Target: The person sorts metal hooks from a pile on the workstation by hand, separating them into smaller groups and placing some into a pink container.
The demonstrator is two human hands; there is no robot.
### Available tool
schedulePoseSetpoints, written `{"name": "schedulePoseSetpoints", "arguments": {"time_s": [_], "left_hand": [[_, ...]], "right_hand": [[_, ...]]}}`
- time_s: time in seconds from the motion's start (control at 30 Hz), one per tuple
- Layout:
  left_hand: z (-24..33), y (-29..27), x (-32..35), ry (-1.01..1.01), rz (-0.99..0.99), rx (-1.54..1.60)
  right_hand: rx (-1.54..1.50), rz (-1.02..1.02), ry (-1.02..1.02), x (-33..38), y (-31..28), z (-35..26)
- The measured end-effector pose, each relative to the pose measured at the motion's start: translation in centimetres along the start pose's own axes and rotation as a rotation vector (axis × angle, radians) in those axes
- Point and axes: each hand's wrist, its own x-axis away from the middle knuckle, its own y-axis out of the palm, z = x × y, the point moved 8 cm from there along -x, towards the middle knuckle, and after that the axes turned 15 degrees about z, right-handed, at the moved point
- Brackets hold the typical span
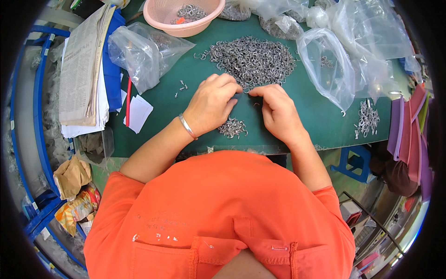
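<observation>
Hooks (pixel 253 58), small and grey, lie in a big pile on the green table (pixel 325 123), just past the two hands. A small heap (pixel 232 128) of the same bits sits nearer the person, by the left wrist. The left hand (pixel 209 104) is at the near edge of the big pile, its fingers bent and its thumb tucked below them. I cannot tell if those fingertips pinch a bit. The right hand (pixel 282 111) is near it, with the pointing finger out toward the pile and the thumb well apart from it.

A few loose bits (pixel 183 85) lie left of the left hand. Far right, more metal bits (pixel 368 120) lie by the table edge. A pink basket (pixel 183 29) with some metal bits in it stands at the back, to the left. One see-through bag (pixel 139 56) is on the left, near a red stick (pixel 128 102) and white cards (pixel 139 114).
</observation>
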Motion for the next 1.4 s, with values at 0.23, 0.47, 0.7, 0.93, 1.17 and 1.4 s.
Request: {"name": "schedulePoseSetpoints", "arguments": {"time_s": [0.23,0.47,0.7,0.93,1.17,1.4], "left_hand": [[-0.2,-1.1,0.4,-0.065,0.082,0.067],[-0.4,-1.1,0.1,-0.078,0.120,0.095],[-0.3,-0.2,0.4,-0.011,0.056,-0.053],[-0.4,-0.4,0.4,-0.042,0.063,0.008],[-1.1,-1.2,0.5,-0.102,0.086,0.000],[-1.0,-1.1,0.7,-0.114,0.068,-0.018]], "right_hand": [[0.026,0.052,0.102,0.3,-1.3,0.6],[0.059,0.089,-0.062,1.0,-0.4,-0.5],[-0.030,0.234,0.118,0.0,-1.6,0.8],[-0.160,0.248,0.209,0.6,-1.9,2.0],[-0.122,0.118,0.242,0.5,-0.9,1.2],[-0.103,0.144,0.133,0.1,-1.5,1.0]]}}
